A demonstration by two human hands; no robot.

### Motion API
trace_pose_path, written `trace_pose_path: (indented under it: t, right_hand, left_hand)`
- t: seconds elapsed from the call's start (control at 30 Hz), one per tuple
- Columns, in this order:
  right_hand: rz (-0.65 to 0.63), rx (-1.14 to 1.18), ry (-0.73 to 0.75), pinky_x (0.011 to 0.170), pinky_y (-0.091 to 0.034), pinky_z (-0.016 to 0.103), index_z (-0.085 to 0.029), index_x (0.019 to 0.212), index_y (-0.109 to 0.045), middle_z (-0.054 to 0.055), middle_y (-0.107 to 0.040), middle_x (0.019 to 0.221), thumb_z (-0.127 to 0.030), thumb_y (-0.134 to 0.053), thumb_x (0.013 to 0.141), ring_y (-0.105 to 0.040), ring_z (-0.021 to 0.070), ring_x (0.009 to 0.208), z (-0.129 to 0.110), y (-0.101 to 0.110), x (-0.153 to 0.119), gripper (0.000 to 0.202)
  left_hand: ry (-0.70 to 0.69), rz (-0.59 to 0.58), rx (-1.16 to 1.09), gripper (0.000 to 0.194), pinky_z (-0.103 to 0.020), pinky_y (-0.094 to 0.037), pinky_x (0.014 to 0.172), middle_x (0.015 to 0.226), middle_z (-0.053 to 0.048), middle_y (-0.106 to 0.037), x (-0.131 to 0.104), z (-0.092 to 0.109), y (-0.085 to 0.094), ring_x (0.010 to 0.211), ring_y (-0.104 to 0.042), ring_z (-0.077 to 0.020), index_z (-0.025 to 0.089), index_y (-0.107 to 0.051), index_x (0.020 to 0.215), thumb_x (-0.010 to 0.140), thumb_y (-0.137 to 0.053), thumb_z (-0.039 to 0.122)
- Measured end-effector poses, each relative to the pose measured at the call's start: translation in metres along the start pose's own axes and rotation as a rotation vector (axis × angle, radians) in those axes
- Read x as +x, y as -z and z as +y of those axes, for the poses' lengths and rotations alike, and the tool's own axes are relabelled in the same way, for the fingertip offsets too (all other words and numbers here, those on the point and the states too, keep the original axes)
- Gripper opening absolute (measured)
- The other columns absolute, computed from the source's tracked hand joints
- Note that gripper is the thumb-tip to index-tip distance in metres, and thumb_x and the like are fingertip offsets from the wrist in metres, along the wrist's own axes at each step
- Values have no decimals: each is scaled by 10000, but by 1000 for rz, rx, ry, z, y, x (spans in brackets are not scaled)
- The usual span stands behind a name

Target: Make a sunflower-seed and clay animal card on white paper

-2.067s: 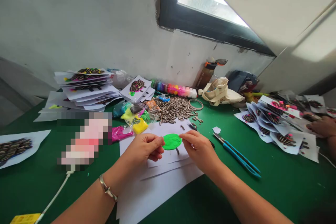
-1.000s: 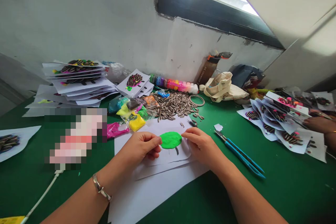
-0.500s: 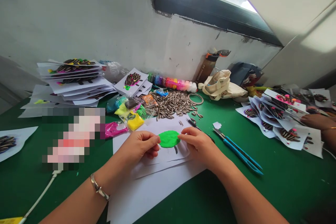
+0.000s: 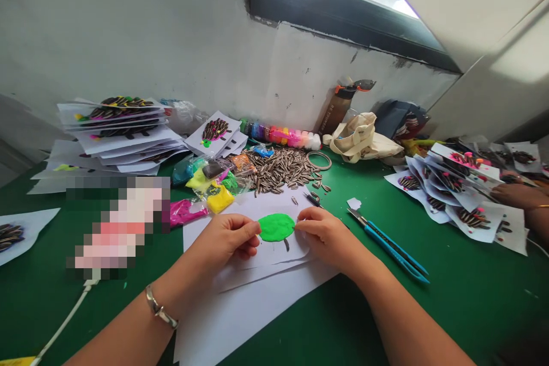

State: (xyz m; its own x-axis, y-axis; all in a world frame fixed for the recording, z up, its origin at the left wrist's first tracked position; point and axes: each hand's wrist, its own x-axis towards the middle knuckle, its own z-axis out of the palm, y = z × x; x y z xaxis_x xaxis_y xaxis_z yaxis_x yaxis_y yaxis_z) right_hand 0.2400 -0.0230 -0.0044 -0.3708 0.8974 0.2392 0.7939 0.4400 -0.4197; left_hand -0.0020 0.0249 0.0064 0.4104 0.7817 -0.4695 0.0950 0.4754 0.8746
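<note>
A flat oval of bright green clay (image 4: 277, 227) is between my two hands, over white paper (image 4: 240, 309) with a dark mark showing just below the clay. My left hand (image 4: 234, 234) pinches the oval's left edge between thumb and forefinger. At the right edge, the thumb and fingertips of my right hand (image 4: 321, 231) are closed on the clay. Sunflower seeds (image 4: 283, 168) lie heaped behind the paper. Bags of yellow clay (image 4: 220, 197) and magenta clay (image 4: 183, 211) sit to the left of the heap.
Blue tweezers (image 4: 394, 251) lie at the right, near a black-handled tool (image 4: 314, 199). Stacks of seed-decorated sheets stand at left (image 4: 128, 146) and right (image 4: 446, 183). A bottle (image 4: 337, 108) and cloth bag (image 4: 360, 137) are at the back. Another person's hand (image 4: 518, 194) is at far right.
Both hands keep hold of the green clay oval, which looks nearly unchanged. My right fingertips have shifted slightly at its right edge. The view has moved a little.
</note>
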Motion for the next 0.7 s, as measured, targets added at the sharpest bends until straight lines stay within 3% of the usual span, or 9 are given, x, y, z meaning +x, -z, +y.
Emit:
trace_pose_path:
  t: [0.27, 0.43, 0.57, 0.7]
  right_hand:
    - [15, 5, 11, 773, -489, 288, -231, 943, -739, 67, -653, 1008, 1, -464, 821, -614, 168, 885, 2, -1, -1, 380]
    - [225, 139, -63, 771, -509, 297, -203, 1037, -711, 84, -665, 1024, -89, -476, 871, -633, 178, 892, -2, -3, 0, 309]
    - [252, 287, -70, 746, -498, 290, -209, 1014, -708, 60, -673, 948, -139, -523, 887, -627, 163, 826, -24, -6, 8, 235]
    - [181, 433, -108, 709, -481, 273, -207, 973, -714, 43, -659, 887, -178, -601, 873, -607, 154, 790, -54, -10, 19, 154]
  left_hand:
    - [4, 5, 4, 392, -223, -461, 525, 622, -8, -663, -2, 2, -2, 527, -600, -115, 142, -656, 688, 606, -819, 489]
    - [-9, 2, 4, 403, -214, -459, 521, 623, -8, -663, -6, 4, -3, 522, -597, -107, 138, -652, 692, 636, -804, 507]
    - [-9, -62, -6, 448, -209, -445, 493, 604, 3, -655, -8, 3, -2, 496, -593, -102, 139, -658, 717, 660, -773, 568]
    - [-37, -76, 19, 495, -205, -427, 464, 567, 11, -639, -9, 5, -4, 469, -583, -101, 138, -658, 721, 669, -738, 625]
